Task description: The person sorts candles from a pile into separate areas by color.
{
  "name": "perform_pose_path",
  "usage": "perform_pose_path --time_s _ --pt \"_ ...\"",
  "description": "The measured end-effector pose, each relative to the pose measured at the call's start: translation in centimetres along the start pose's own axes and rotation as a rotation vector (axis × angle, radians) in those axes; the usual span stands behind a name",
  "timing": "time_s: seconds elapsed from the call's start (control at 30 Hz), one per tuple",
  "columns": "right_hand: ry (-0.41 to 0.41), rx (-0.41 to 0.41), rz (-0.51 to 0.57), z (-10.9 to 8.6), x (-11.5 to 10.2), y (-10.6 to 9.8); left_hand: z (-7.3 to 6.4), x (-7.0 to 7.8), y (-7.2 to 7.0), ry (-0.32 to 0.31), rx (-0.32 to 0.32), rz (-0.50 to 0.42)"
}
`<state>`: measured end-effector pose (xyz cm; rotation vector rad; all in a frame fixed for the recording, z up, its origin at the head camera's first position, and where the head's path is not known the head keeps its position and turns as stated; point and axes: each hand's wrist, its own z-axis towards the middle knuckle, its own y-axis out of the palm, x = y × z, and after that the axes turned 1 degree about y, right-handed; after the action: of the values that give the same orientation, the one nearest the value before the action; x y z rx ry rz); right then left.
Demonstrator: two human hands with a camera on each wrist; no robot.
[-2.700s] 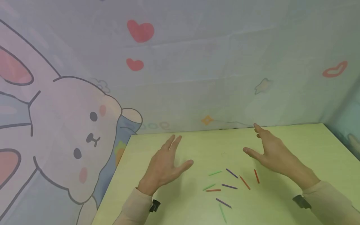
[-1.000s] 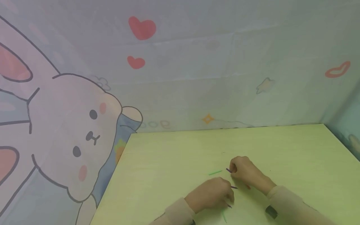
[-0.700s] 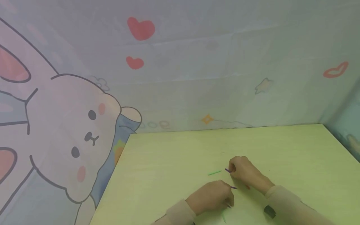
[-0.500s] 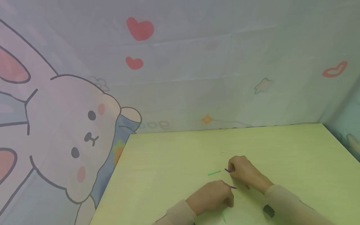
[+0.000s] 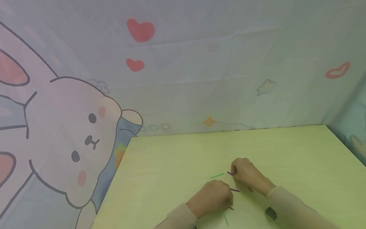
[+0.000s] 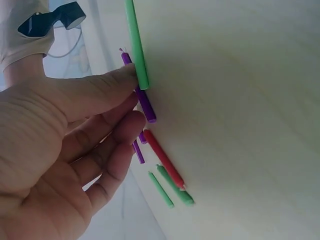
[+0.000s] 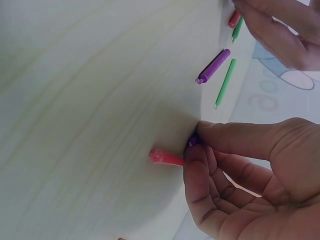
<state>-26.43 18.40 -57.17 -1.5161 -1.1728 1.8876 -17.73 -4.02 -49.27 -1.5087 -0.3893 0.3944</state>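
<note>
My left hand is low over the table, its thumb and fingertips pinching a purple candle. Beside the thumb in the left wrist view lies a green candle; a red candle and two green ones are beyond the fingers. Farther back, my right hand pinches another purple candle between thumb and index finger, most of it hidden by the fingers. An orange-red candle shows right beside these fingertips. Between the hands lies a third purple candle.
A thin green candle lies left of the right hand, and another lies just below the left hand. The pale yellow-green table reaches back to a printed cloth with a rabbit and hearts.
From spread and apart over the table, both hands have come down among the candles and closed on purple ones. Over the last half second they stay nearly still, the left shifting slightly left.
</note>
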Motion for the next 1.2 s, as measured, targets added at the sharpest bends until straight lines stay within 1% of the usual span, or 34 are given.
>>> perform_pose_path --time_s 0.07,0.13,0.23,0.4,0.5,0.6,0.73,0.87,1.03,1.2 --pt "-0.007 -0.004 -0.010 0.9 2.4 1.3 0.0 0.0 0.0 -0.008 -0.012 -0.024" --pt "-0.015 -0.009 -0.002 0.7 2.0 1.1 0.1 0.0 0.0 -0.015 -0.018 -0.041" --pt "-0.007 -0.003 0.005 -0.2 0.0 -0.2 0.2 0.1 0.1 -0.020 -0.027 -0.052" --pt "0.023 -0.008 0.019 -2.0 -4.8 -3.1 0.3 0.0 0.2 -0.019 -0.041 -0.055" --pt "0.039 -0.022 0.033 -2.6 -6.3 -3.9 0.4 -0.1 0.1 -0.003 -0.016 -0.025" --pt "0.014 -0.013 0.018 -2.7 -6.4 -3.9 0.4 -0.6 -0.4 -0.006 0.053 -0.023" --pt "0.024 -0.008 0.021 -2.6 -6.4 -3.9 0.3 -1.9 -2.4 -0.051 0.141 -0.049" --pt "0.051 -0.006 0.021 -2.7 -6.8 -4.1 -0.4 -3.8 -5.0 -0.114 0.200 -0.067" --pt "0.054 0.000 0.014 -2.9 -6.8 -3.9 -2.2 -6.5 -7.7 -0.199 0.302 -0.117" --pt "0.056 0.002 0.030 -2.8 -6.8 -3.7 -4.3 -9.2 -10.0 -0.305 0.382 -0.149"
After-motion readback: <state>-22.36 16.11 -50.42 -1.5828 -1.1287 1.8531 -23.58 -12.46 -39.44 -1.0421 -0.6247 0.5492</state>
